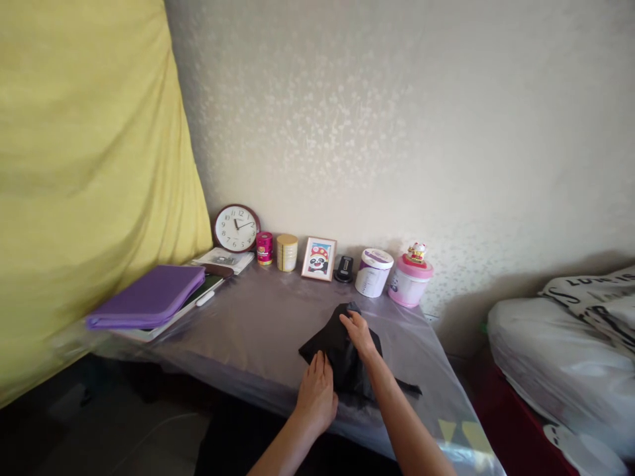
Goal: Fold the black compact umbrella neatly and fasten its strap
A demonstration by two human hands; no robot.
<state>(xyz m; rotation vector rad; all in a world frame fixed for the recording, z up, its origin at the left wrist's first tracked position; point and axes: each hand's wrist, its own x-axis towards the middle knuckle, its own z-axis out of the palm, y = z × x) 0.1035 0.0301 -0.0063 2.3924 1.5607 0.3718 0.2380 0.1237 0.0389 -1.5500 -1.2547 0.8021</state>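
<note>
We cannot see the palm sides of the bare left hand (317, 391) and bare right hand (359, 332), nor the thin black cloth (342, 344) directly beneath them, so how either grips is unclear to us. The bottom edge cuts off both forearms (404, 420). We lose the yellow fabric curtain (89, 165) past the left and top edges, and the pale, rounded bundle (546, 344) past the right. A flat purple folder (149, 292) hides part of the dark, white-edged board (199, 291).

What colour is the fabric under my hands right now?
The fabric is black; it shows best in the head view.
</note>
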